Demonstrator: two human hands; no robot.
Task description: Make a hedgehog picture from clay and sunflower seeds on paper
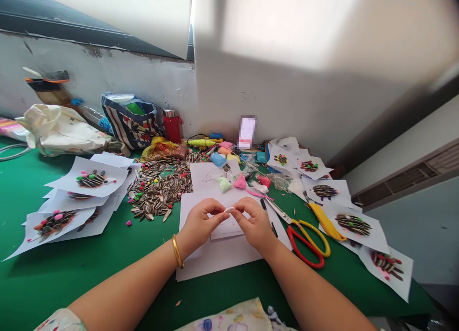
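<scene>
My left hand [204,219] and my right hand [254,222] meet above white paper [201,259] near the middle of the table. Thumbs and forefingers of both hands pinch a small white piece [229,209] between them. A gold bangle [177,251] circles my left wrist. Beneath my hands lies a smaller sheet with faint lines, partly hidden. Just beyond them are pale green clay [225,184] and pink clay [240,182]. Scissors with red and yellow handles [304,235] lie to the right of my right hand, beside black pens [273,229].
Striped sunflower seeds [161,187] are heaped left of the paper. Sheets bearing seed figures lie at left [89,178] and right [353,224]. A yellow comb-like tool [327,221] is at right. Bags [131,121] and a red bottle [172,125] stand by the wall.
</scene>
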